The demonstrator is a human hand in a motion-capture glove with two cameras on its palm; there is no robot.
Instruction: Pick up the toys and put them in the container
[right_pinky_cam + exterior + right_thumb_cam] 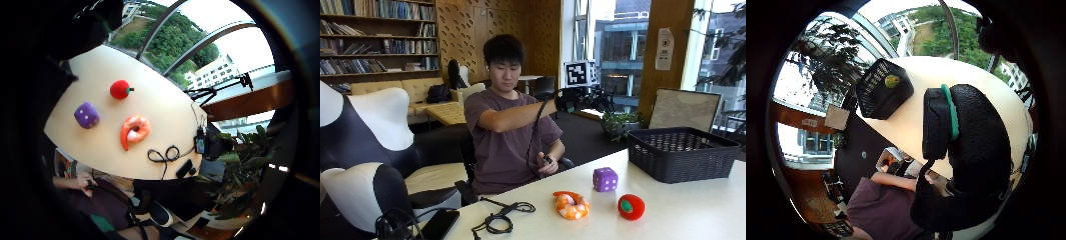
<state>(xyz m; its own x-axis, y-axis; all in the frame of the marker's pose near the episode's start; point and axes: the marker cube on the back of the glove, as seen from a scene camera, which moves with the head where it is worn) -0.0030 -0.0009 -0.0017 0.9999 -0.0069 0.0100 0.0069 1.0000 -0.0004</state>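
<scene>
The gloved right hand (565, 101) was raised at shoulder height above the table (693, 210), well clear of every toy and grasping nothing; whether its fingers were curled or straight could not be told. The person's bare hand (548, 162) rested low at the table's near edge, holding a small dark object. On the pale tabletop lay three toys in a loose group: a purple die (605, 179) nearest the basket, a red apple-shaped toy (631, 207) just in front of it, and an orange-and-white shrimp toy (571, 205) beside the apple. The black woven basket (683, 152) stood beyond them at the table's far end, and the thumb-side palm view showed a yellow-green toy (892, 81) already lying inside it. A coiled black cable (501, 217) and a dark phone (441, 223) lay at the opposite end of the table.
</scene>
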